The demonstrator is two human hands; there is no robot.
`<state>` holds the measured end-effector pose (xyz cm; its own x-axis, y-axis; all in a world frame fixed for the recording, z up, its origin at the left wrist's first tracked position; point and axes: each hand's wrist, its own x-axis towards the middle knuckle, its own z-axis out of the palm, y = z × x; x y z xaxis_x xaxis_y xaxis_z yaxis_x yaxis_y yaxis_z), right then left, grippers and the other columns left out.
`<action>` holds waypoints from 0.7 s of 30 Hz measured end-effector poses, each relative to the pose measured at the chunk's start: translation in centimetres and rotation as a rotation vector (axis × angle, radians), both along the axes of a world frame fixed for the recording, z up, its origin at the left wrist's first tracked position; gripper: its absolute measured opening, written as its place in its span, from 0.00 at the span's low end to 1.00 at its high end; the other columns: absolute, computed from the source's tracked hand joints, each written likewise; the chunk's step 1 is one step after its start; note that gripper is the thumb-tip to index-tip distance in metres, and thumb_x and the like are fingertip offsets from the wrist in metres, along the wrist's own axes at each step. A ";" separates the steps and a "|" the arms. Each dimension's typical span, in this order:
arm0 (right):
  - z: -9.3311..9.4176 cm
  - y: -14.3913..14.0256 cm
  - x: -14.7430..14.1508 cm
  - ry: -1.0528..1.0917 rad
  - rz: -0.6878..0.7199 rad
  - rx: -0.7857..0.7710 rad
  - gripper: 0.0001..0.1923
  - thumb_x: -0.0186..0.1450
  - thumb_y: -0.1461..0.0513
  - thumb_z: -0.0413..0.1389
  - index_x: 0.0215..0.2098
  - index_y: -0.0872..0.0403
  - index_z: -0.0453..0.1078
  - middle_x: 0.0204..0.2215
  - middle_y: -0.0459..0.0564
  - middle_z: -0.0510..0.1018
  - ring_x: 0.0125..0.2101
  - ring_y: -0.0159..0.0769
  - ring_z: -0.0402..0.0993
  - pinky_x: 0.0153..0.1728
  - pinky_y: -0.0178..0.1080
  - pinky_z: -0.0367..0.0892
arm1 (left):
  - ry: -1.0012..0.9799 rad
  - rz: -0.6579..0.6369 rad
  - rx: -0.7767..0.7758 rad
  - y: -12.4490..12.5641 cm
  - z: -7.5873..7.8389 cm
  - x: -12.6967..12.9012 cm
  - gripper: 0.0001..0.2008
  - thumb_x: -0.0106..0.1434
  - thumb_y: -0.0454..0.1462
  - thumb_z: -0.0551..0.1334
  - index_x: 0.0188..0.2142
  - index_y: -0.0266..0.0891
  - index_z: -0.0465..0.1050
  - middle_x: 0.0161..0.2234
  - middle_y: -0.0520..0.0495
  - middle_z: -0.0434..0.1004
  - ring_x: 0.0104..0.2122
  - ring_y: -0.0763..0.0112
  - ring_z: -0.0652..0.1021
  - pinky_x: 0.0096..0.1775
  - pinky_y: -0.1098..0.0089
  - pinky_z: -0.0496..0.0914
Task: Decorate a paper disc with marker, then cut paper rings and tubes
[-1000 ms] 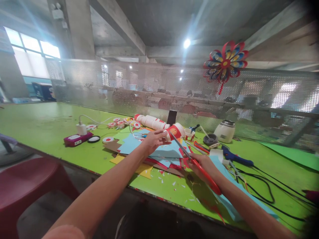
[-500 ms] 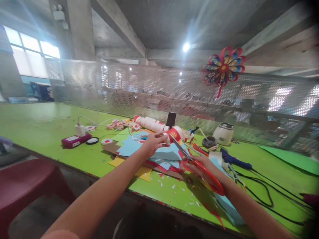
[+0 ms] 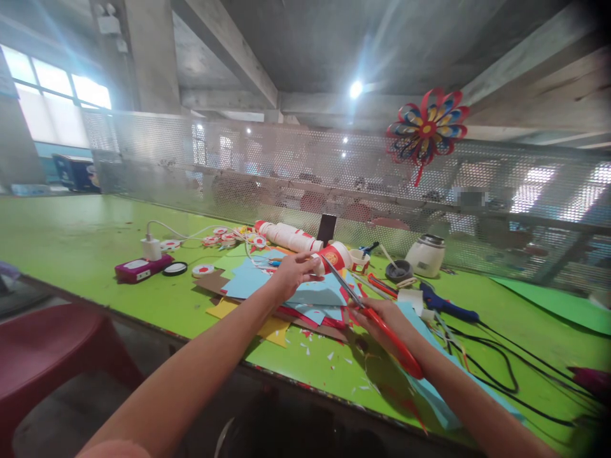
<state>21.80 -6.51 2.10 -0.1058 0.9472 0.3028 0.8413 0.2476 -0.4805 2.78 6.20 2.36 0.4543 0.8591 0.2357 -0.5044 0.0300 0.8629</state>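
Observation:
My left hand [image 3: 291, 277] is closed on a red and white paper cup [image 3: 335, 256], which it holds tilted on its side above a pile of light blue paper [image 3: 260, 284]. In my right hand [image 3: 382, 321] is a pair of scissors [image 3: 398, 346] with red handles, fingers wrapped around the grips. The scissor blades reach up to the near side of the cup and look nearly closed; whether paper lies between them I cannot tell. Small white and red scraps [image 3: 329, 356] lie on the green table below my hands.
Behind the cup lies a row of stacked paper cups [image 3: 291, 237], beside a propped phone [image 3: 327, 229]. On the right are a blue glue gun [image 3: 449, 305] with black cables and a white jar [image 3: 427, 256]. A purple power strip [image 3: 143, 268] sits left. A red stool [image 3: 57, 356] stands at the near left.
The scissors' handles have drawn closer together in my right hand. My left hand and the cup hold nearly the same place, while the whole view has shifted slightly.

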 end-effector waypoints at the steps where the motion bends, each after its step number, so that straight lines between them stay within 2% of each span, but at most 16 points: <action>1: -0.1 0.1 0.1 -0.003 -0.004 0.005 0.22 0.58 0.53 0.48 0.35 0.60 0.77 0.29 0.56 0.80 0.30 0.46 0.75 0.33 0.43 0.66 | 0.002 0.005 0.003 0.0 0.0 0.0 0.17 0.54 0.32 0.68 0.43 0.26 0.72 0.33 0.38 0.77 0.29 0.66 0.78 0.36 0.57 0.75; 4: -0.4 0.3 0.3 -0.006 -0.006 0.004 0.22 0.58 0.52 0.49 0.36 0.59 0.77 0.28 0.55 0.81 0.30 0.46 0.76 0.32 0.42 0.66 | 0.009 0.036 0.021 0.1 0.0 0.0 0.19 0.52 0.32 0.69 0.43 0.26 0.73 0.32 0.40 0.77 0.29 0.67 0.78 0.36 0.58 0.75; 9: -0.5 0.6 0.7 0.002 0.005 -0.005 0.24 0.58 0.51 0.49 0.37 0.59 0.77 0.27 0.54 0.80 0.28 0.45 0.75 0.30 0.41 0.66 | 0.033 0.145 0.082 0.0 -0.2 0.3 0.24 0.50 0.31 0.70 0.47 0.28 0.73 0.25 0.50 0.74 0.26 0.71 0.76 0.34 0.62 0.75; 16: -0.3 0.1 0.5 0.012 -0.002 0.004 0.20 0.60 0.53 0.49 0.37 0.56 0.77 0.31 0.53 0.82 0.33 0.46 0.77 0.32 0.41 0.67 | 0.065 0.148 0.104 -0.2 -0.2 0.4 0.26 0.50 0.34 0.70 0.49 0.27 0.72 0.25 0.48 0.75 0.25 0.72 0.75 0.34 0.63 0.75; 21: -0.7 0.3 0.5 0.012 -0.020 0.008 0.21 0.58 0.52 0.48 0.35 0.57 0.77 0.30 0.55 0.82 0.32 0.49 0.77 0.34 0.44 0.68 | 0.059 0.136 0.086 -0.2 -0.2 0.4 0.25 0.51 0.33 0.69 0.49 0.27 0.71 0.26 0.48 0.75 0.26 0.72 0.75 0.34 0.62 0.75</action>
<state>22.29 -6.25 1.42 -0.0836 0.9465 0.3117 0.8401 0.2352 -0.4888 3.17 6.03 2.18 0.3503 0.8915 0.2872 -0.4472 -0.1103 0.8876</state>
